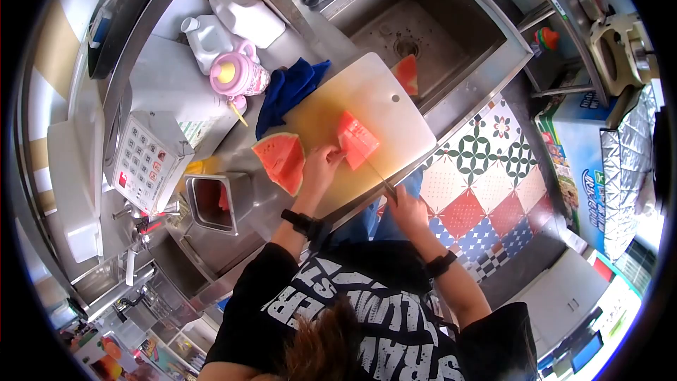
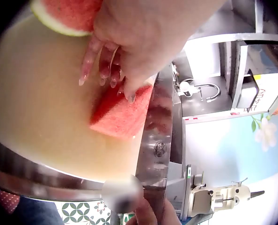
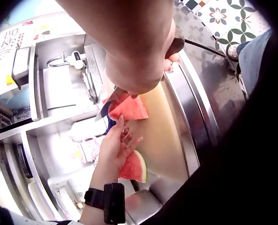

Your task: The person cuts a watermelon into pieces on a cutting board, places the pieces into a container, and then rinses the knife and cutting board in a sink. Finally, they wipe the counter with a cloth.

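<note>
A rindless red watermelon piece [image 1: 357, 140] lies on the white cutting board [image 1: 416, 123]. The left hand [image 1: 326, 164] touches its near side with the fingertips; in the left wrist view that hand [image 2: 129, 47] has bent, spread fingers and its thumb on the piece [image 2: 122, 115]. The right hand [image 1: 407, 210] grips the handle of a knife [image 1: 381, 178], whose broad blade [image 2: 153, 150] stands along the piece's side. Beside the left hand is a wedge with rind [image 1: 282, 162], at the board's edge. In the right wrist view the right hand [image 3: 136, 70] hides the handle partly.
A blue cloth [image 1: 293, 88] lies at the board's far left edge. Another watermelon piece [image 1: 407, 75] is by the sink [image 1: 451, 42]. A metal container [image 1: 243, 201] with red pieces stands left; white jugs [image 1: 247, 14] and a pink-lidded jug [image 1: 240, 74] are behind.
</note>
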Available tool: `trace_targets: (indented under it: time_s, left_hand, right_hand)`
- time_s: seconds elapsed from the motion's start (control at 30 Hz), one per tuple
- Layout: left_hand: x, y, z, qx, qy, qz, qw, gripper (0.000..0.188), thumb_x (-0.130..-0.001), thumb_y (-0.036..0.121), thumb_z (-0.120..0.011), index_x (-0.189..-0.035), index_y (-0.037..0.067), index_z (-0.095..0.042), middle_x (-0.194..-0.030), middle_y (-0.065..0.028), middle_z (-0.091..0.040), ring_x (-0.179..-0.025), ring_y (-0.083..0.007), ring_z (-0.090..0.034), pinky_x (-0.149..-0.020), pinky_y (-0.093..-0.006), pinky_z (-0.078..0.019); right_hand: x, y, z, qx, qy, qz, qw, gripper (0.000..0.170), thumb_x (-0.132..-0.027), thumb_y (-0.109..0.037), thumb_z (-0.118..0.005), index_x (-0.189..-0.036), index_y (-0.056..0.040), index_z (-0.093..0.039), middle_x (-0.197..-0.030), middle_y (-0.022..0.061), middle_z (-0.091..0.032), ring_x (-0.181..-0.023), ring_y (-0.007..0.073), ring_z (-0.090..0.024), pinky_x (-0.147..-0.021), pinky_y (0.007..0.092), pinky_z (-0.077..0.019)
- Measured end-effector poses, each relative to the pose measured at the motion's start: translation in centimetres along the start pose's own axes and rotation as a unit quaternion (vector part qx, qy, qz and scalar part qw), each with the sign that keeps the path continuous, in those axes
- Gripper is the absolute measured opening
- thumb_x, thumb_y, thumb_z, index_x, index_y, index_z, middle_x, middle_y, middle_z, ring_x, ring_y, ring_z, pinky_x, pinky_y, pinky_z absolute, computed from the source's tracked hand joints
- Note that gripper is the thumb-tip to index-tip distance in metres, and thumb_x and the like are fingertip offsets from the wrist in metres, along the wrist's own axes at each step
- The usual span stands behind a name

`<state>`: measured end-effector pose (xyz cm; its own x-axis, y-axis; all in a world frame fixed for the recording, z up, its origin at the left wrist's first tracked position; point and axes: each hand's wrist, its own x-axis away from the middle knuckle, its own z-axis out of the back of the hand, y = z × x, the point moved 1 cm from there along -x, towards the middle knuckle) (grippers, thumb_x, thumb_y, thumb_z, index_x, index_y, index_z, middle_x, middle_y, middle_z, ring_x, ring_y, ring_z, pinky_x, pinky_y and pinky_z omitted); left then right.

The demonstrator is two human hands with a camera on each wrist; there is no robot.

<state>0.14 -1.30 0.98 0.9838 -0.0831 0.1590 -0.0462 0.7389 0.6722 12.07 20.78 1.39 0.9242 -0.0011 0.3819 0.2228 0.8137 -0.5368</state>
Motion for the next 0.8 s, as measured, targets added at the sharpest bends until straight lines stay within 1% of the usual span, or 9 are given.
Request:
trace_targets:
  time_s: [0.1, 0.2, 0.3, 0.33, 0.43, 0.53, 0.67, 0.73, 0.8]
  left_hand:
    - [-0.1, -0.2, -0.1, 0.009, 0.006, -0.02, 1.0, 0.027, -0.082, 0.027, -0.072, -0.086, 0.0, -0.067, -0.078, -0.0154, -0.065, -0.074, -0.0307, -0.061, -0.067, -0.039, -0.0485]
    - [-0.1, -0.4, -0.1, 0.009, 0.004, -0.03, 1.0, 0.027, -0.083, 0.026, -0.072, -0.085, 0.0, -0.066, -0.077, -0.0155, -0.065, -0.074, -0.031, -0.061, -0.066, -0.0393, -0.0482]
    - [0.0, -0.4, 0.0, 0.011, -0.009, -0.028, 1.0, 0.026, -0.084, 0.027, -0.071, -0.085, 0.001, -0.066, -0.077, -0.0153, -0.064, -0.073, -0.0312, -0.061, -0.065, -0.0392, -0.0479]
    - [0.1, -0.5, 0.0, 0.012, -0.012, -0.028, 0.999, 0.026, -0.084, 0.027, -0.071, -0.085, 0.001, -0.066, -0.077, -0.0152, -0.064, -0.073, -0.0313, -0.061, -0.065, -0.0392, -0.0478]
    - [-0.1, -0.8, -0.2, 0.012, -0.014, -0.018, 1.0, 0.026, -0.085, 0.027, -0.071, -0.085, 0.001, -0.066, -0.077, -0.015, -0.064, -0.072, -0.0313, -0.061, -0.064, -0.0393, -0.0476]
    - [0.0, -0.4, -0.3, 0.018, -0.021, -0.022, 0.999, 0.027, -0.085, 0.027, -0.071, -0.085, 0.0, -0.065, -0.078, -0.0152, -0.064, -0.072, -0.0306, -0.061, -0.063, -0.0389, -0.0476]
    - [0.4, -0.4, -0.3, -0.006, -0.008, -0.03, 0.999, 0.026, -0.085, 0.026, -0.071, -0.086, 0.0, -0.065, -0.078, -0.0149, -0.064, -0.072, -0.0288, -0.061, -0.063, -0.0371, -0.048]
    - [0.7, -0.6, -0.3, 0.042, -0.034, -0.023, 0.998, 0.026, -0.084, 0.025, -0.071, -0.087, 0.0, -0.065, -0.079, -0.0148, -0.064, -0.073, -0.0286, -0.061, -0.063, -0.0366, -0.0482]
    - [0.4, -0.8, -0.7, 0.069, -0.052, -0.022, 0.996, 0.025, -0.084, 0.024, -0.072, -0.088, 0.001, -0.066, -0.08, -0.0148, -0.064, -0.073, -0.0285, -0.062, -0.064, -0.0363, -0.0484]
  right_hand:
    - [-0.1, -0.2, 0.0, 0.008, 0.012, 0.008, 1.0, 0.029, -0.092, -0.036, -0.057, -0.099, -0.0098, -0.046, -0.072, 0.018, -0.064, -0.063, 0.0414, -0.062, -0.053, 0.0519, -0.05]
    - [-0.2, -0.1, -0.1, -0.003, -0.017, -0.01, 1.0, 0.031, -0.094, -0.038, -0.053, -0.101, -0.0076, -0.049, -0.071, 0.0197, -0.064, -0.066, 0.0425, -0.062, -0.06, 0.0528, -0.05]
    - [-1.2, 0.7, -1.1, 0.025, -0.101, -0.076, 0.992, 0.034, -0.095, -0.04, -0.05, -0.108, -0.0088, -0.048, -0.075, 0.0205, -0.065, -0.069, 0.0432, -0.063, -0.064, 0.0537, -0.0504]
    - [-1.5, 1.1, -1.4, 0.022, -0.112, -0.074, 0.991, 0.036, -0.095, -0.042, -0.048, -0.113, -0.01, -0.046, -0.077, 0.021, -0.066, -0.071, 0.0437, -0.064, -0.066, 0.0545, -0.0505]
    - [-1.4, 1.1, -1.3, 0.022, -0.109, -0.075, 0.991, 0.036, -0.095, -0.042, -0.048, -0.111, -0.0099, -0.046, -0.077, 0.0212, -0.066, -0.071, 0.0438, -0.064, -0.066, 0.0545, -0.0504]
    - [-1.2, 0.9, -0.8, 0.015, -0.09, -0.058, 0.994, 0.033, -0.095, -0.039, -0.051, -0.107, -0.0088, -0.047, -0.074, 0.0204, -0.065, -0.068, 0.043, -0.063, -0.063, 0.0538, -0.0502]
    - [0.4, 1.2, -1.7, -0.017, 0.0, 0.018, 1.0, 0.031, -0.093, -0.036, -0.055, -0.102, -0.0079, -0.047, -0.071, 0.0181, -0.064, -0.061, 0.041, -0.062, -0.055, 0.0509, -0.05]
    - [0.4, 0.5, -1.1, -0.03, 0.032, 0.045, 0.998, 0.032, -0.093, -0.038, -0.055, -0.102, -0.0084, -0.046, -0.07, 0.0175, -0.064, -0.059, 0.0406, -0.062, -0.051, 0.0501, -0.0501]
    - [0.3, 0.4, -1.5, -0.017, 0.029, 0.043, 0.998, 0.032, -0.093, -0.038, -0.055, -0.099, -0.0076, -0.046, -0.069, 0.017, -0.063, -0.059, 0.04, -0.062, -0.051, 0.0498, -0.0502]
